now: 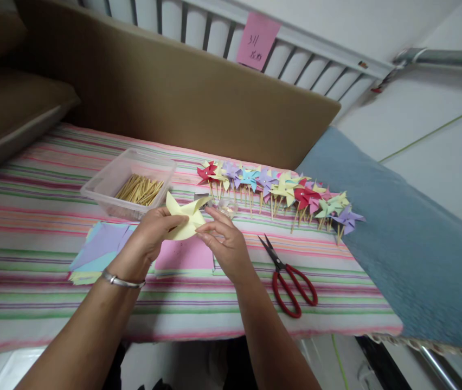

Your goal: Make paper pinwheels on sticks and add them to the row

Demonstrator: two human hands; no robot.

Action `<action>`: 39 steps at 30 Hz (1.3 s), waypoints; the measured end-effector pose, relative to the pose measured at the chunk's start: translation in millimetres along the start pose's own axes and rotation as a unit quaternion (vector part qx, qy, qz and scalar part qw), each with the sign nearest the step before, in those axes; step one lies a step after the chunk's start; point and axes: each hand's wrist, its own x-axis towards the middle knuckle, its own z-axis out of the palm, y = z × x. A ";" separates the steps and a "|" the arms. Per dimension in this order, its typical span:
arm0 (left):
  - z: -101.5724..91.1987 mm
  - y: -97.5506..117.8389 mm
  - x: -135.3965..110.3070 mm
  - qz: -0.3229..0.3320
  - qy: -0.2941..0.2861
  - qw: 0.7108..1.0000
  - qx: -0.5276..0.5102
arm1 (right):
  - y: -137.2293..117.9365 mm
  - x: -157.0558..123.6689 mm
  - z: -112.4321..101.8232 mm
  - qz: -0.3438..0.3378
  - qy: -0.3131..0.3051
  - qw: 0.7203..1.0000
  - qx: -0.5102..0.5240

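Observation:
A pale yellow paper pinwheel point(187, 215) with curled blades is held up over the table, with no stick visible on it. My left hand point(155, 230) is closed on its left side, thumb pressed on the paper. The fingertips of my right hand point(226, 244) pinch its lower right blade. Below lies a pink paper sheet point(188, 254), partly covered by my hands. Left of it is a stack of coloured paper point(96, 249). Just behind my right hand stands a small clear container point(228, 207), its contents too small to tell.
A clear plastic box point(101, 187) holds thin wooden sticks point(139, 189). Finished pinwheels point(283, 187) on sticks lie in a row at the back right. Red-handled scissors point(286, 276) lie right of my hand on the striped cloth point(23, 216). A cardboard panel point(182, 92) stands behind.

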 end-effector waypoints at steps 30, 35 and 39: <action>17.9 -14.9 -3.3 -0.063 -0.022 0.998 -0.001 | 4.0 1.3 6.8 0.034 0.084 0.991 -0.098; 17.6 -13.9 -4.6 -0.073 -0.039 0.997 -0.014 | 4.6 1.7 7.2 0.049 0.088 0.989 -0.112; 18.7 -13.5 -5.5 -0.076 -0.051 0.995 -0.027 | 7.1 2.4 8.3 0.048 0.095 0.986 -0.125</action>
